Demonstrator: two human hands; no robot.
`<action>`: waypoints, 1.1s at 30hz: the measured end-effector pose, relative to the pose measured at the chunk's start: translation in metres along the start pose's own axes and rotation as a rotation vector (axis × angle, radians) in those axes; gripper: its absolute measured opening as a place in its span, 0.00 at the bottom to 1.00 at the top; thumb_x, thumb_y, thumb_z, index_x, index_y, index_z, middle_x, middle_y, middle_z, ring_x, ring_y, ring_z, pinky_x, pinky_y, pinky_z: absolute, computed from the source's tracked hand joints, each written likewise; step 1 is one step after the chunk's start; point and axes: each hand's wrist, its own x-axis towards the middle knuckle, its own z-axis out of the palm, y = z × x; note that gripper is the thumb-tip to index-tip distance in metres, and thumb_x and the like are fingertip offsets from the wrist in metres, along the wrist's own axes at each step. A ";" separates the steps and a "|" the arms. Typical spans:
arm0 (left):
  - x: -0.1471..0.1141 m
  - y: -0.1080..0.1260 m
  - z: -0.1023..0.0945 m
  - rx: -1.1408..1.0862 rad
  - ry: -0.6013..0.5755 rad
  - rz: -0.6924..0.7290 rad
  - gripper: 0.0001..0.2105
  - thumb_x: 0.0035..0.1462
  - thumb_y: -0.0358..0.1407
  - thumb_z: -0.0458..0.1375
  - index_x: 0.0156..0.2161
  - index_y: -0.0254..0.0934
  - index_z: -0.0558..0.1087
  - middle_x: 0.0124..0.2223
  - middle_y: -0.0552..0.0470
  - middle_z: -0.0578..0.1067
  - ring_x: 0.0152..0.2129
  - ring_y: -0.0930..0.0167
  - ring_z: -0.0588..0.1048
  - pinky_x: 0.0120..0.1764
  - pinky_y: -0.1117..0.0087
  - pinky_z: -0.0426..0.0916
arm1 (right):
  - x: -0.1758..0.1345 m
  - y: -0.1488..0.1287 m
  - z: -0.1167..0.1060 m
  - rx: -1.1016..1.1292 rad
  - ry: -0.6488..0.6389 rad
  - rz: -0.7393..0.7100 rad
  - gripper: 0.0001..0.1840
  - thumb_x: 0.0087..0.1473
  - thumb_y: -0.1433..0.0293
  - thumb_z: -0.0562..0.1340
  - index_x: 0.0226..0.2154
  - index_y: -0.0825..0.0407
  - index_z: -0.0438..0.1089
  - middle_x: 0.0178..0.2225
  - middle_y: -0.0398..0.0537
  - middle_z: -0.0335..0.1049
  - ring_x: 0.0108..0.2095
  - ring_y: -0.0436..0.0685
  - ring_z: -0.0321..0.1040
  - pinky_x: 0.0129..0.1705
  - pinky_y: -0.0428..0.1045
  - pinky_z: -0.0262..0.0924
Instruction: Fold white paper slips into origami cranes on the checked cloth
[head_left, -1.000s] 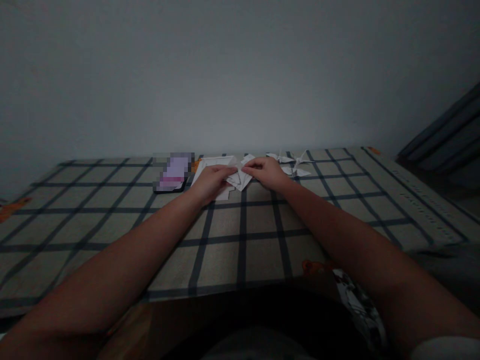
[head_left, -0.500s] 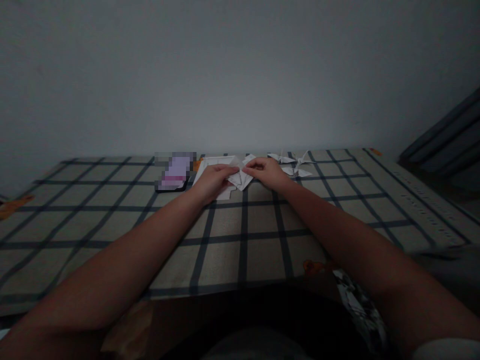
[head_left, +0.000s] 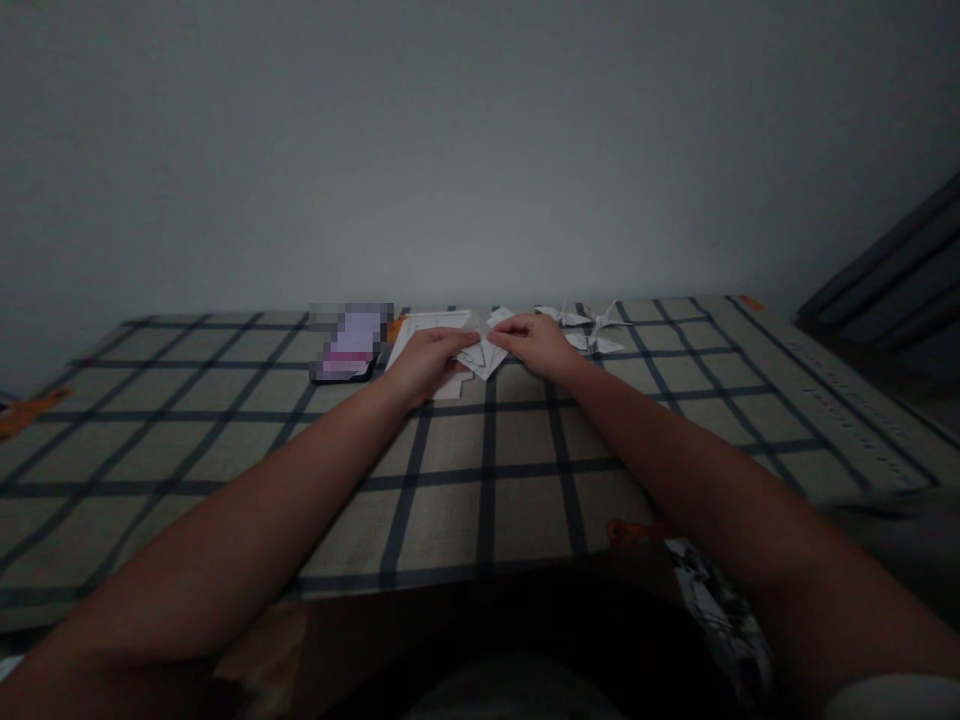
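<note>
Between my two hands is a sheet of white folded paper (head_left: 486,362), creased into a diamond-like shape with its point towards me. My left hand (head_left: 433,358) pinches its left side between thumb and fingers. On the opposite side, my right hand (head_left: 531,340) grips the paper's upper right part with thumb and forefinger. Beneath and behind my left hand lie flat white paper sheets (head_left: 450,387), partly covered by it. Just past my right hand sit several folded paper cranes (head_left: 600,322) with pointed wings.
A phone (head_left: 351,345) with a pixelated screen lies left of the papers. Everything rests on a checked tablecloth (head_left: 450,520) that reaches a plain wall (head_left: 480,150). Dark striped fabric (head_left: 892,260) hangs or leans at the right edge.
The folded paper has shifted very slightly to the right and its layers look a little different near the left fingers. Both hands keep their hold.
</note>
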 end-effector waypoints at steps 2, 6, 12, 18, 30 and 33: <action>-0.001 0.002 0.002 0.005 0.002 -0.007 0.09 0.45 0.36 0.70 0.27 0.31 0.77 0.30 0.46 0.78 0.27 0.70 0.75 0.34 0.68 0.70 | 0.000 0.000 0.000 -0.003 -0.001 0.001 0.09 0.53 0.66 0.65 0.32 0.54 0.78 0.34 0.51 0.79 0.35 0.56 0.73 0.41 0.52 0.67; -0.005 0.009 0.007 -0.024 0.022 -0.033 0.08 0.45 0.35 0.68 0.29 0.31 0.77 0.32 0.45 0.79 0.29 0.69 0.76 0.35 0.68 0.72 | 0.002 0.001 0.001 0.047 0.010 0.019 0.08 0.52 0.65 0.65 0.30 0.54 0.76 0.33 0.49 0.78 0.35 0.54 0.72 0.41 0.51 0.66; -0.008 0.020 0.009 -0.203 0.032 -0.066 0.11 0.57 0.37 0.56 0.38 0.32 0.78 0.40 0.44 0.80 0.33 0.67 0.78 0.37 0.65 0.75 | 0.003 0.004 0.000 0.167 0.055 0.068 0.10 0.53 0.63 0.65 0.32 0.53 0.74 0.33 0.48 0.76 0.33 0.54 0.71 0.39 0.50 0.66; -0.008 0.018 0.008 -0.164 -0.055 -0.039 0.11 0.55 0.34 0.60 0.41 0.30 0.79 0.43 0.43 0.80 0.36 0.66 0.78 0.38 0.66 0.76 | 0.003 0.006 -0.001 0.232 0.076 0.083 0.12 0.51 0.61 0.66 0.32 0.53 0.72 0.33 0.47 0.75 0.33 0.53 0.70 0.39 0.50 0.66; -0.006 0.011 0.004 -0.055 -0.087 -0.002 0.15 0.43 0.35 0.73 0.38 0.31 0.81 0.39 0.44 0.81 0.34 0.70 0.78 0.41 0.70 0.73 | 0.001 0.000 0.001 0.295 0.056 0.079 0.12 0.48 0.60 0.68 0.29 0.52 0.72 0.28 0.45 0.74 0.29 0.51 0.68 0.33 0.48 0.65; -0.006 0.011 0.004 -0.034 -0.068 -0.014 0.16 0.42 0.35 0.73 0.38 0.31 0.81 0.38 0.44 0.81 0.33 0.71 0.78 0.40 0.70 0.72 | 0.001 0.002 0.001 0.272 0.053 0.061 0.13 0.48 0.60 0.69 0.28 0.53 0.72 0.29 0.45 0.74 0.30 0.51 0.69 0.34 0.48 0.65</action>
